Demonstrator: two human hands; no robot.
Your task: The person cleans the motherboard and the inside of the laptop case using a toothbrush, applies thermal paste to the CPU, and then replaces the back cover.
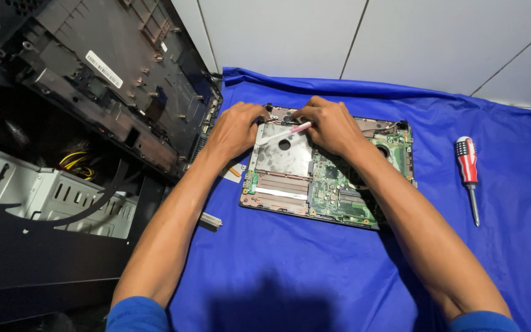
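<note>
An opened laptop base with a green circuit board (330, 187) and a grey metal plate (284, 154) lies on a blue cloth (290, 270). My left hand (235, 130) rests at the base's far left corner, fingers curled on the edge. Over the far edge, my right hand (330, 126) grips a thin white and pink tool (284, 132) that points left across the metal plate. Both hands meet near a small metal part at the top edge.
A screwdriver (468, 172) with a red, white and blue handle lies on the cloth at right. A black laptop cover (112, 80) leans at left over an open computer case (50, 197). A small metal piece (210, 221) sits by the cloth's left edge. White tiles lie behind.
</note>
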